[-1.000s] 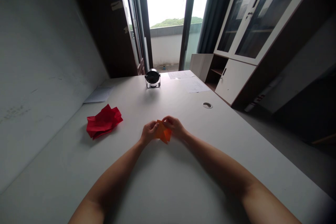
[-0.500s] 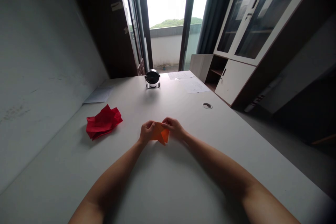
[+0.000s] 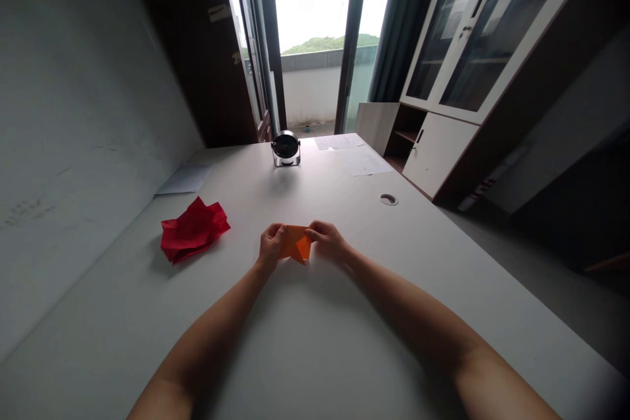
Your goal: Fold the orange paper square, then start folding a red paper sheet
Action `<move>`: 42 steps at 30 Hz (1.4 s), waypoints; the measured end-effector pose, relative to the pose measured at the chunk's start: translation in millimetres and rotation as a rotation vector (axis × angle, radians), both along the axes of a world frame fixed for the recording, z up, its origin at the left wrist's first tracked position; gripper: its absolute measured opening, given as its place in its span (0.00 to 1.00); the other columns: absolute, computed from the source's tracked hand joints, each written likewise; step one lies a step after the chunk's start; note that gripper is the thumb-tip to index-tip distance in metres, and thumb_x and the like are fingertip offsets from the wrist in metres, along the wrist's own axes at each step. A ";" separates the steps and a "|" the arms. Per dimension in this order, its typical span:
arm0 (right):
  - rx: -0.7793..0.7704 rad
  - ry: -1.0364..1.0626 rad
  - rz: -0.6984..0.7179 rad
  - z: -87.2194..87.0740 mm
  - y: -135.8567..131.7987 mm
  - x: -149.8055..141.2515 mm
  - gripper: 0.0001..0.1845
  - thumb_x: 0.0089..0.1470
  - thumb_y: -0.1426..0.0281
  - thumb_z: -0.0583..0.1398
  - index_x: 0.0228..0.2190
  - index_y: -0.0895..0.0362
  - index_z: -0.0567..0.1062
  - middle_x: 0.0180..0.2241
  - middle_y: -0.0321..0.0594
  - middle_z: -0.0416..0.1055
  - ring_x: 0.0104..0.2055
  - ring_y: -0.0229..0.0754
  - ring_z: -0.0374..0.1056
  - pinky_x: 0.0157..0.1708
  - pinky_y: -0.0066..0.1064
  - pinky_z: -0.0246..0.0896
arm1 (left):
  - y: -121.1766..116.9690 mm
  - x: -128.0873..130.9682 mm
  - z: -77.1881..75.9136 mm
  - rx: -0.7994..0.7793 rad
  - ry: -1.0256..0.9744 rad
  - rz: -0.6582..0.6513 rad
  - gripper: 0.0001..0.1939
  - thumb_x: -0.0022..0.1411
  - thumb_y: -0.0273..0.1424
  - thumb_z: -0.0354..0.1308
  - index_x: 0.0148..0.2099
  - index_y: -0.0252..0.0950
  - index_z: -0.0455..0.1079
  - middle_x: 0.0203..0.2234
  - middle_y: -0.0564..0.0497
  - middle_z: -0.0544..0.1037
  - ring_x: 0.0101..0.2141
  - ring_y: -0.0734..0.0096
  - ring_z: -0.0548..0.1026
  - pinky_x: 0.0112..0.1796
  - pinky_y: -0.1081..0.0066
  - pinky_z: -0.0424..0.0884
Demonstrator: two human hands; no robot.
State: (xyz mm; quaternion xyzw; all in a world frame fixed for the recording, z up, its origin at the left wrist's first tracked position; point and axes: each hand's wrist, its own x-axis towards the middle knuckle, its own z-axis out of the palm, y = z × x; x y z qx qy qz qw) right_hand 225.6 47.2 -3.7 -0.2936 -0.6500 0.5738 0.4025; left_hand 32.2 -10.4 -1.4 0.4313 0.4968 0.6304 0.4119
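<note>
An orange piece of folded paper [image 3: 296, 243] is stretched between my two hands, over the middle of the white table. Its lower edge comes to a pointed flap. My left hand [image 3: 270, 244] is closed on the left edge, thumb on top. On the other side, my right hand [image 3: 327, 239] pinches the upper right corner. Fingers behind the sheet are hidden. To the left lies a crumpled-looking red folded paper [image 3: 194, 230], apart from both hands.
The white table [image 3: 305, 354] runs back toward a glass door. A round black and silver device [image 3: 286, 147] stands at its far end. Paper sheets [image 3: 367, 161] lie back right, another sheet [image 3: 183, 179] by the left wall. A round cable hole [image 3: 388, 199] is at right.
My hands have moved slightly apart, the left one shifting left. The orange paper has shifted slightly left and up, and more of its top edge shows. The red paper stays put.
</note>
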 end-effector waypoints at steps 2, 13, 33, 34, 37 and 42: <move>0.003 0.005 0.014 -1.3 0.0 -0.1 0.23 0.50 0.49 0.64 0.27 0.58 0.72 0.25 0.37 0.72 0.28 0.38 0.66 0.32 0.31 0.61 | -0.1 0.2 0.0 -0.011 0.008 0.000 0.20 0.57 0.47 0.62 0.34 0.32 0.71 0.25 0.51 0.74 0.26 0.72 0.70 0.28 0.72 0.68; -0.021 0.015 -0.042 3.2 -3.1 -3.0 0.23 0.51 0.49 0.62 0.25 0.57 0.71 0.22 0.35 0.66 0.26 0.37 0.61 0.28 0.29 0.59 | -0.5 1.2 2.3 -0.038 0.055 -0.078 0.18 0.57 0.46 0.60 0.32 0.34 0.70 0.23 0.53 0.71 0.25 0.74 0.68 0.27 0.75 0.66; -0.021 0.098 -0.008 8.3 2.9 2.3 0.28 0.49 0.50 0.65 0.43 0.57 0.73 0.34 0.44 0.75 0.35 0.43 0.70 0.31 0.33 0.64 | 10.0 -5.8 -9.3 -0.003 -0.093 0.019 0.17 0.58 0.46 0.60 0.35 0.35 0.69 0.17 0.57 0.66 0.19 0.77 0.65 0.24 0.74 0.63; -0.016 0.098 -0.015 7.7 3.3 2.1 0.27 0.49 0.51 0.65 0.43 0.57 0.73 0.34 0.43 0.75 0.34 0.43 0.69 0.32 0.33 0.64 | 9.9 -6.0 -9.7 -0.005 -0.089 0.006 0.17 0.58 0.46 0.60 0.36 0.35 0.70 0.17 0.57 0.67 0.20 0.77 0.65 0.24 0.74 0.63; -0.013 0.113 -0.032 4.6 5.2 2.1 0.23 0.49 0.53 0.66 0.40 0.58 0.77 0.32 0.42 0.74 0.33 0.42 0.68 0.32 0.33 0.63 | 10.3 -6.6 -11.4 -0.007 -0.075 -0.024 0.17 0.58 0.45 0.60 0.36 0.35 0.70 0.18 0.56 0.67 0.20 0.76 0.66 0.24 0.74 0.63; -0.046 0.109 -0.033 2.5 6.6 4.3 0.23 0.49 0.52 0.64 0.36 0.59 0.79 0.32 0.42 0.74 0.32 0.41 0.67 0.34 0.34 0.63 | 11.0 -4.7 -12.4 0.008 -0.029 -0.046 0.16 0.57 0.41 0.62 0.40 0.34 0.71 0.19 0.58 0.67 0.18 0.80 0.62 0.21 0.76 0.58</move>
